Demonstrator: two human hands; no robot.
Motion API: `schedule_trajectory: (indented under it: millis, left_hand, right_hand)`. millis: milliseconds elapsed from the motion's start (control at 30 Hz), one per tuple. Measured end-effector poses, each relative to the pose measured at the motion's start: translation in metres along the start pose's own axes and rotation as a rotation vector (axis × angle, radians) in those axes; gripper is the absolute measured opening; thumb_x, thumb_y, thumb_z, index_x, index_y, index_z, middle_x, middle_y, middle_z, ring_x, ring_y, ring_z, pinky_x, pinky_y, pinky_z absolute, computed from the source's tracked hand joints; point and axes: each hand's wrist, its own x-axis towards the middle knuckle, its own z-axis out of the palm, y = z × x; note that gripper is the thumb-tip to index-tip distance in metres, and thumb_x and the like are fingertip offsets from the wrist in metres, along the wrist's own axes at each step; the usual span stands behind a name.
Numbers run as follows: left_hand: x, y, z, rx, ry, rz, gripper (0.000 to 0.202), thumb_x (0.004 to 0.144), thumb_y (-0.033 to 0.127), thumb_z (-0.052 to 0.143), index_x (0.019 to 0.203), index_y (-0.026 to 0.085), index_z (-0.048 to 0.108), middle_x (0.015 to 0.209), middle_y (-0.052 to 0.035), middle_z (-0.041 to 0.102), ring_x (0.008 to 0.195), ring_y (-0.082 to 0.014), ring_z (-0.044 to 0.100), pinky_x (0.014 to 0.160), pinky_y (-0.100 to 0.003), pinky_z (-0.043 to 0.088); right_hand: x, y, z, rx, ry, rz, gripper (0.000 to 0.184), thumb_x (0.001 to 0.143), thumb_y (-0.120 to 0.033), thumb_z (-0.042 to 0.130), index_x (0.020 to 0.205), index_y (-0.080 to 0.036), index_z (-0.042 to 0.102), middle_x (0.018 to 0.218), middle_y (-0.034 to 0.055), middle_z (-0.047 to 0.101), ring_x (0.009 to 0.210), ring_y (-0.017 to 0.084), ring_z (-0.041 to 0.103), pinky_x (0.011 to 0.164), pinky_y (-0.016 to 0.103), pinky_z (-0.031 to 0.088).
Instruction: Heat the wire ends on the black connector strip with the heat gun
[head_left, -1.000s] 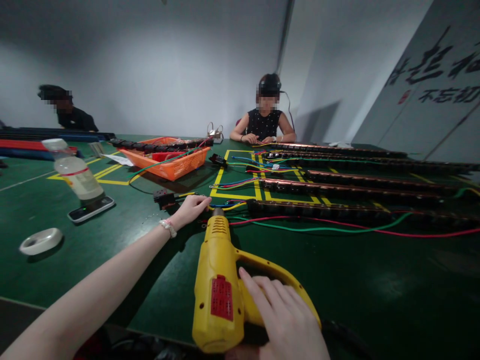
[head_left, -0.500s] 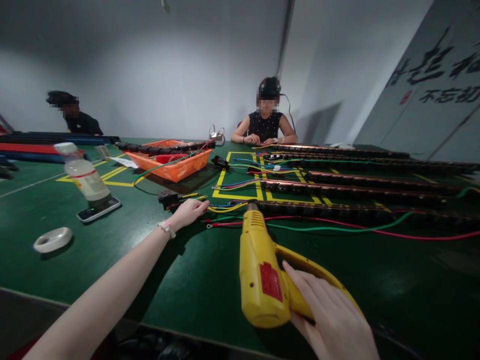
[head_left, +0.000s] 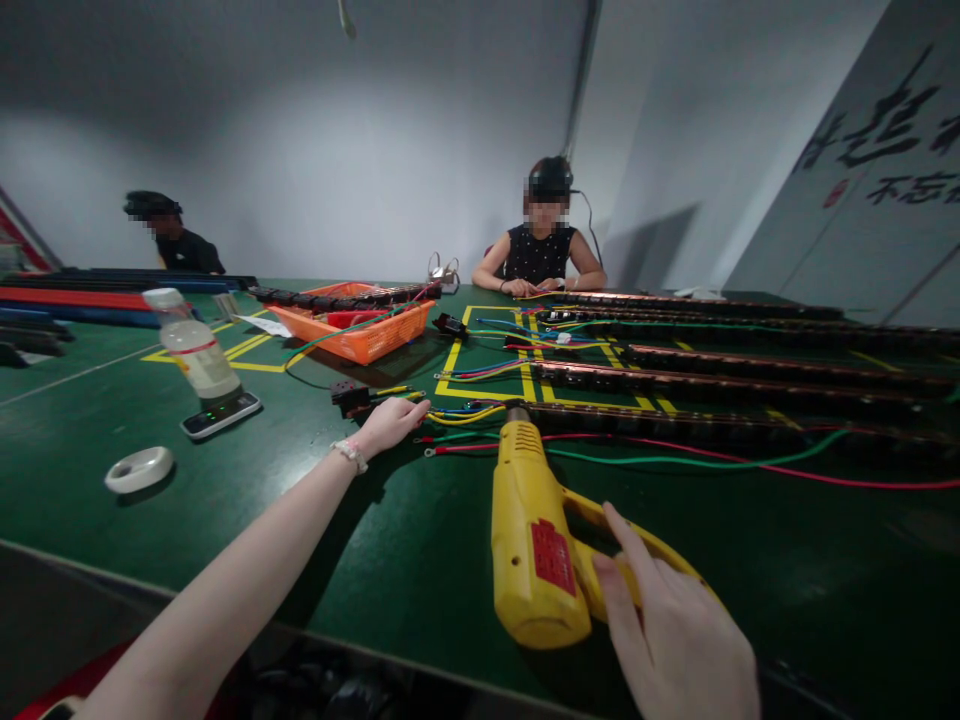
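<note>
R hand (head_left: 675,622) clamped on gun (head_left: 529,530) over counter (head_left: 405,585); L hand (head_left: 390,425) pinches wires (head_left: 476,415) by end of near strip (head_left: 675,419). Prob. mid-job: nozzle (head_left: 517,412) just beside wires, red lead (head_left: 465,449) lies loose; what's finished, can't tell. Wall text (head_left: 904,190) incl. "不忘"; red label (head_left: 553,556) & bottle (head_left: 199,365) label illegible.

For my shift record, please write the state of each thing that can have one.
Heat gun: held; on or off unclear.
Right hand: on gun's handle.
Left hand: at wires, pinch unclear.
Bottle: capped, liquid inside.
Device: green lights lit.
Orange basket: open-topped, loaded.
Red wire: ring end unattached.
</note>
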Motion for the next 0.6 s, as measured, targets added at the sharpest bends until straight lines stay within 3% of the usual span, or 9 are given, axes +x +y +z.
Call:
schedule_trajectory:
  millis: [100, 200, 333, 600]
  left_hand:
    - [-0.001, 0.000, 0.000, 0.038, -0.007, 0.012, 0.057, 0.087, 0.059, 0.027, 0.045, 0.020, 0.033, 0.044, 0.0007, 0.038, 0.043, -0.0123, 0.032, 0.051, -0.028, 0.020]
    - [0.000, -0.002, 0.001, 0.061, -0.014, -0.002, 0.058, 0.087, 0.059, 0.026, 0.046, 0.020, 0.035, 0.045, 0.0002, 0.041, 0.045, -0.0130, 0.036, 0.052, -0.027, 0.022]
    - [0.000, -0.002, 0.002, 0.075, 0.000, -0.008, 0.057, 0.087, 0.058, 0.028, 0.046, 0.020, 0.039, 0.047, -0.0011, 0.045, 0.047, -0.0144, 0.040, 0.053, -0.027, 0.022]
    - [0.001, -0.006, 0.004, 0.088, 0.002, 0.014, 0.057, 0.087, 0.058, 0.027, 0.047, 0.020, 0.040, 0.048, -0.0008, 0.045, 0.047, -0.0144, 0.039, 0.052, -0.027, 0.023]
  right_hand:
    - [-0.004, -0.014, 0.004, -0.018, 0.056, -0.011, 0.043, 0.096, -0.036, 0.031, 0.104, -0.013, 0.066, 0.078, 0.0071, 0.070, 0.067, 0.020, 0.065, 0.064, 0.035, 0.051]
    - [-0.009, -0.027, 0.003, 0.057, 0.065, -0.038, 0.038, 0.096, -0.027, 0.030, 0.089, -0.017, 0.066, 0.084, 0.0056, 0.070, 0.077, 0.020, 0.064, 0.081, 0.037, 0.044]
    - [-0.014, -0.049, 0.003, 0.136, 0.012, -0.009, 0.033, 0.096, -0.024, 0.033, 0.085, -0.017, 0.064, 0.078, 0.0050, 0.066, 0.075, 0.019, 0.059, 0.076, 0.035, 0.038]
    - [-0.007, -0.104, 0.013, 0.273, 0.041, 0.018, 0.038, 0.094, -0.022, 0.026, 0.072, -0.020, 0.057, 0.064, 0.0029, 0.054, 0.064, 0.019, 0.048, 0.070, 0.035, 0.029]
